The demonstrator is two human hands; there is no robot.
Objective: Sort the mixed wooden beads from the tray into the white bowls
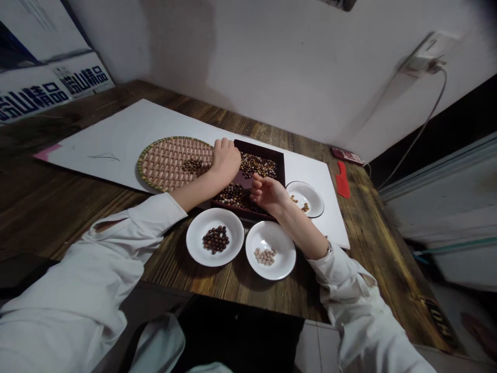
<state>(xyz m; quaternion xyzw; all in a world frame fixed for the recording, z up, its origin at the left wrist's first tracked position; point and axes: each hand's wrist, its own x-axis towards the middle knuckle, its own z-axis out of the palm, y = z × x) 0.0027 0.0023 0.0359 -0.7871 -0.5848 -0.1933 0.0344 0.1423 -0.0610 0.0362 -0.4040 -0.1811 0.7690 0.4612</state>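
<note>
A dark red box [282, 168] holds many beads of mixed browns and pale tones. My left hand [226, 161] is over the box's left side, next to the woven tray [165, 160]; its fingers are curled and their tips hidden. Above the box's right part is my right hand [267, 192], palm turned up, fingers curled in; what they hold, if anything, is too small to make out. On the woven tray lies a small pile of brown beads [193, 165]. Dark beads fill part of one white bowl [196, 238], pale beads another [271, 269].
A third white bowl [316, 199] with a few yellowish beads stands right of the box. A red comb-like object [342, 181] and a phone [345, 155] on a cable lie farther right. White board [128, 129] lies under the tray.
</note>
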